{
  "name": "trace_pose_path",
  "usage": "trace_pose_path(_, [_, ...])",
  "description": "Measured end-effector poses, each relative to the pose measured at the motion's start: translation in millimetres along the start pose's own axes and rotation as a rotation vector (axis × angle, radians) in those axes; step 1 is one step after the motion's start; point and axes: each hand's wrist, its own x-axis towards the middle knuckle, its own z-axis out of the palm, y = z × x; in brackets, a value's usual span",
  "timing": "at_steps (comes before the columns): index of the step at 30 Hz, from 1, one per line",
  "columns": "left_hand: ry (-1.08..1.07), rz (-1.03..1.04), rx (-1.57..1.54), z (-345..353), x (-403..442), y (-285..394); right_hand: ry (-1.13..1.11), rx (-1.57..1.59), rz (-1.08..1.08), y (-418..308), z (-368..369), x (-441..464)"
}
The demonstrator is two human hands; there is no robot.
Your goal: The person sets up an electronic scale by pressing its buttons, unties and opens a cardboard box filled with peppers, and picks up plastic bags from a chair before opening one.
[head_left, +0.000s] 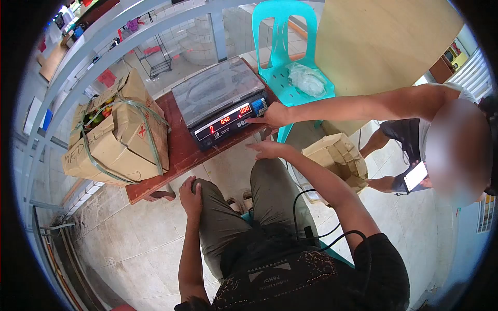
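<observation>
The scale on the surface is apparently being keyed by a co-worker's hand, while the grip of the right hand is held loosely open and empty nearby, the left hand is laid open on a knee, and unobstructed keys seem called for next.

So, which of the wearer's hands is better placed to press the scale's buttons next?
Probably the right hand: it is extended near the scale and its buttons. The left hand rests on a knee, farther off. A co-worker's hand is at the buttons, though.
</observation>
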Motion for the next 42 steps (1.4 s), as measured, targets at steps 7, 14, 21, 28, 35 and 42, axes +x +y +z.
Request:
trace_pose_path(7, [-0.008, -0.022, 0.003, -0.4, 0.2, 2.5, 0.167, 0.002, 0.007, -22.4, -3.8, 10.6])
trace_pose_path(14, [-0.011, -0.025, 0.0, -2.2, 0.6, 1.6, 0.094, 0.045, 0.078, -40.2, -7.3, 29.1])
trace_pose_path(21, [-0.023, -0.028, -0.009, -1.4, 0.7, -0.4, -0.102, 0.053, 0.128, -43.0, -11.8, 12.7])
trace_pose_path(28, [-0.011, -0.031, -0.017, 0.4, 0.9, -2.8, 0.113, -0.029, 0.054, -17.5, -9.2, -3.6])
trace_pose_path(35, [-0.033, -0.028, -0.114, -4.2, 0.6, -12.0, 0.12, 0.608, 0.34, 87.5, 20.0, -142.4])
trace_pose_path(42, [-0.239, -0.133, -0.362, -11.5, 42.6, -63.4, -0.558, 0.707, 0.83, 46.3, 214.1, -347.8])
